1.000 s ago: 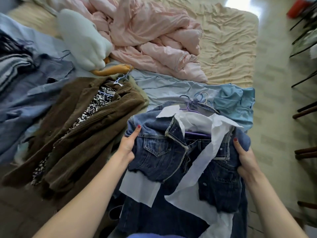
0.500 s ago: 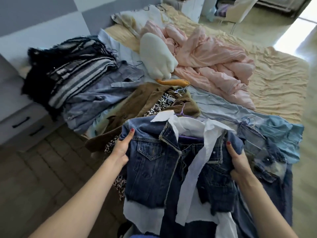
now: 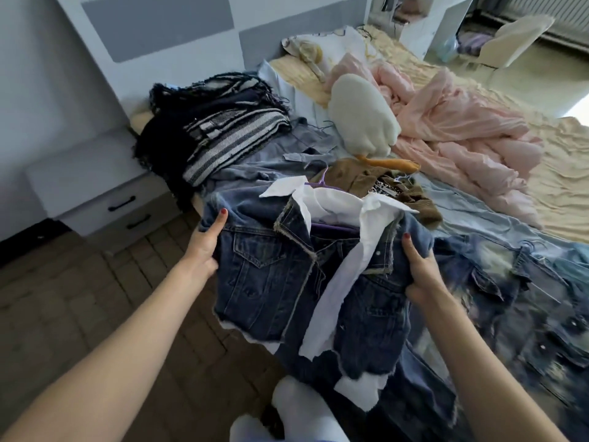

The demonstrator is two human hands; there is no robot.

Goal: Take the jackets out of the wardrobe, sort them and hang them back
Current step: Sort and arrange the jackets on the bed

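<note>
A striped jacket (image 3: pixel 223 138) is laid at the bed's (image 3: pixel 567 186) left edge. A denim jacket (image 3: pixel 271 269) is held over the bed's near edge, gripped at its shoulders by the left hand (image 3: pixel 204 247) and right hand (image 3: pixel 420 272), fingers clamped on the cloth.

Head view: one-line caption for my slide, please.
Both hands, left hand and right hand, grip a dark denim jacket on a purple hanger over the clothes-strewn bed.

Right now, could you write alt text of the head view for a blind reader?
Both hands, left hand and right hand, hold up a dark denim jacket layered over a white shirt on a purple hanger, above a bed piled with jackets.
</note>
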